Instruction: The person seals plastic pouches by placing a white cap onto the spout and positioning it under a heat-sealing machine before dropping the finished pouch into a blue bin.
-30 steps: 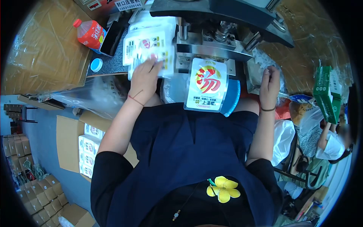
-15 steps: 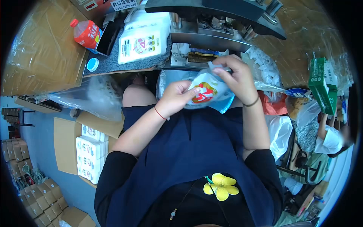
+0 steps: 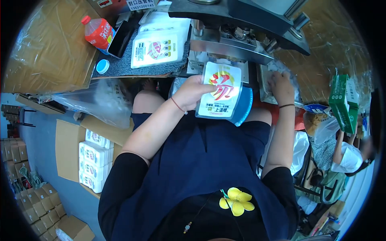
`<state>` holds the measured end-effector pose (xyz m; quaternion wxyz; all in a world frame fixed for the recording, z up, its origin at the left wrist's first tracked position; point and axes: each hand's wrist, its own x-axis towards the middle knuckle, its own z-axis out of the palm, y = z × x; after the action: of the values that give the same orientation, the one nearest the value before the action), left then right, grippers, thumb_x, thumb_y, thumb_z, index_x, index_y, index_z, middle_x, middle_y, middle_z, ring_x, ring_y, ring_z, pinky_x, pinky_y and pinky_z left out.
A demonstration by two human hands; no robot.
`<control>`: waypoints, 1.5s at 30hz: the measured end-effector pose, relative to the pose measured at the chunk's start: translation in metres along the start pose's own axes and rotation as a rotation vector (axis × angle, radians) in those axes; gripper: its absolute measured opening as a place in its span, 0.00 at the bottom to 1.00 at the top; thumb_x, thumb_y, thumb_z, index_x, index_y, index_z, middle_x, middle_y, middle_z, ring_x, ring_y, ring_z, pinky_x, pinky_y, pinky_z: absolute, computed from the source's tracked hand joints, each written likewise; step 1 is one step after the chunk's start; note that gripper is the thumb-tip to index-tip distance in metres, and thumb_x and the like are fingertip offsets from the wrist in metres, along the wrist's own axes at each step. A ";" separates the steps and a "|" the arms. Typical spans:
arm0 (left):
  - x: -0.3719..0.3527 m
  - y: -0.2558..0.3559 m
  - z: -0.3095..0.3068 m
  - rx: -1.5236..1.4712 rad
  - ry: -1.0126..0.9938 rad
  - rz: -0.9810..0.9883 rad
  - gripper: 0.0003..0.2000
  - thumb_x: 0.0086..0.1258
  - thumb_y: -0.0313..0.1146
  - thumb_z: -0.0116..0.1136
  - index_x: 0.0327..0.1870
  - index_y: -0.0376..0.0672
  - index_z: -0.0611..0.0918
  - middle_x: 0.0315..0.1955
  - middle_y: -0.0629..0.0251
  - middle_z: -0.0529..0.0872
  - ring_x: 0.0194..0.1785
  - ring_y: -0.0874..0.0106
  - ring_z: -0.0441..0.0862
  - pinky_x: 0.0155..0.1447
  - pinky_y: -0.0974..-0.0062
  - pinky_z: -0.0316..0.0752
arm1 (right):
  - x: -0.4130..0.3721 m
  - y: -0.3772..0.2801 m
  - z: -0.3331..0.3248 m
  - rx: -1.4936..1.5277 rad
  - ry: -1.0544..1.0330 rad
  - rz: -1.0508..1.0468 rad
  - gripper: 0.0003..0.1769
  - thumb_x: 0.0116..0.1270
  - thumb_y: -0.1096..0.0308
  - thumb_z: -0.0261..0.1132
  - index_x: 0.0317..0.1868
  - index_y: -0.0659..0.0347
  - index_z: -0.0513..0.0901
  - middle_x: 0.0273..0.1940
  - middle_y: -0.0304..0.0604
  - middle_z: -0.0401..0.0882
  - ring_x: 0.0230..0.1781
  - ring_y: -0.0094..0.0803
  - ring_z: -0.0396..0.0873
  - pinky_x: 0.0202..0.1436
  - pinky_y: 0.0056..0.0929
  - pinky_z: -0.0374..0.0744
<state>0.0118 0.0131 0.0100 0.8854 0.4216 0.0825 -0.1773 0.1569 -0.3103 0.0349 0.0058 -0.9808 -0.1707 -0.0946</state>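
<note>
The printed pouch point(image 3: 220, 90) hangs upright at the desk's front edge, its top tucked under the head of the sealing press point(image 3: 237, 24), with a blue basin point(image 3: 246, 105) behind it. I judge it light, limp, slick film that will buckle easily, so it is best pinched at a side seam near the top. My left hand point(image 3: 191, 93) does that, fingers closed on the pouch's left edge. My right hand point(image 3: 281, 85) lies knuckles-up in the tray of small white parts point(image 3: 266, 78) at the desk's right side; I cannot tell whether it grips any. A stack of pouches point(image 3: 155, 48) lies at the desk's left end, and a red bottle point(image 3: 98, 32) lies at its far left corner.
</note>
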 end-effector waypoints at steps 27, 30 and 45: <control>-0.061 0.021 -0.073 0.751 0.465 0.583 0.09 0.72 0.28 0.67 0.49 0.36 0.88 0.35 0.69 0.90 0.37 0.84 0.81 0.43 0.82 0.76 | -0.002 0.026 0.022 0.295 0.285 -0.033 0.18 0.66 0.71 0.68 0.56 0.64 0.82 0.46 0.56 0.84 0.52 0.57 0.81 0.57 0.46 0.80; -0.058 0.004 -0.050 0.877 0.329 0.520 0.09 0.71 0.28 0.68 0.47 0.35 0.89 0.31 0.71 0.89 0.33 0.86 0.78 0.39 0.83 0.75 | -0.014 0.009 -0.002 0.481 0.368 -0.050 0.13 0.67 0.71 0.70 0.51 0.65 0.85 0.43 0.51 0.84 0.44 0.45 0.83 0.49 0.38 0.80; -0.044 -0.042 0.034 0.221 -0.198 -0.086 0.16 0.80 0.38 0.61 0.56 0.32 0.85 0.50 0.61 0.90 0.51 0.76 0.86 0.59 0.75 0.80 | -0.035 -0.096 -0.073 0.881 -0.167 -0.544 0.16 0.79 0.59 0.59 0.49 0.64 0.86 0.41 0.55 0.85 0.42 0.53 0.83 0.47 0.44 0.80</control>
<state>-0.0451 -0.0267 0.0146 0.8291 0.4930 -0.0073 -0.2637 0.0787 -0.2343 0.0978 0.3795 -0.8096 -0.4428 0.0664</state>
